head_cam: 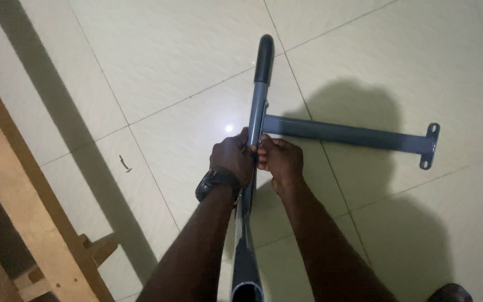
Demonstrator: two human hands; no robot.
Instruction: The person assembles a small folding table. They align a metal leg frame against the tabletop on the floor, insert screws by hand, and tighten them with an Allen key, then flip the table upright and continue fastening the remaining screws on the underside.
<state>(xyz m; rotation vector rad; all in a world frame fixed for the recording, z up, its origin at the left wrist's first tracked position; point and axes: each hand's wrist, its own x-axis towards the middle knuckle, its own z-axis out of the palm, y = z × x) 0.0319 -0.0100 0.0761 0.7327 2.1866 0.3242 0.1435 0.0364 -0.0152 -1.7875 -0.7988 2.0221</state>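
We note a grey metal tube point(251, 184) lying on the tiled floor point(169, 67), running from the bottom edge of the view up to a black grip point(264, 59) at its far end. A grey crossbar point(342, 134) joins the tube just above our hands and runs right, ending in a flat bracket point(429, 146) with holes. Left hand point(231, 157), with a dark watch point(216, 182) on its wrist, is curled closed around the tube below the joint. Right hand point(279, 159) touches the tube from the right, fingers bunched closed at the joint; whether they pinch something small, we cannot tell. Well left of the tube stands a wooden frame point(23, 190).
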